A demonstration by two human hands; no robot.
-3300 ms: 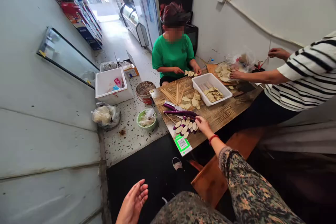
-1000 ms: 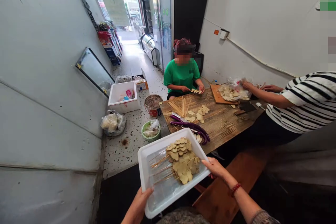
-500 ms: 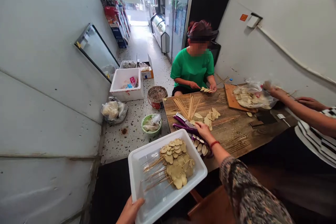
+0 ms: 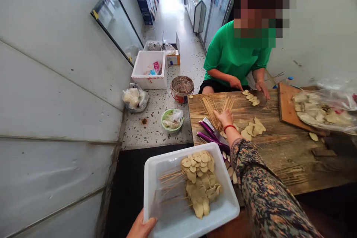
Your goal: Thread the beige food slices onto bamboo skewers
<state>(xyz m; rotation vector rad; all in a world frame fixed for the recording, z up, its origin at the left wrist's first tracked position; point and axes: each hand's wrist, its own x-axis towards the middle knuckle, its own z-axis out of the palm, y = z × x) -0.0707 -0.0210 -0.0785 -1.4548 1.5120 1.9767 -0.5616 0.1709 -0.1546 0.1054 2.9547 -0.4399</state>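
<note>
My left hand grips the near left corner of a white plastic tray. Skewered pale slices lie in the tray, their sticks pointing left. Over the table, my right hand reaches onto loose bamboo skewers, thumb and fingers apart. I cannot make out any skewer lifted in it. Just nearer to me are purple eggplants and a metal blade. Cut eggplant pieces show partly behind the tray. To the right of my wrist lie loose pale slices.
Across the wooden table, a person in a green shirt handles a skewer of slices. A board with a bag of slices is at right. On the floor stand a bucket, green bowl and foam box.
My right hand has moved from beside the eggplants forward to the skewers. The view has come closer to the table, and the tray stays in my left hand. The striped-sleeved person has left view.
</note>
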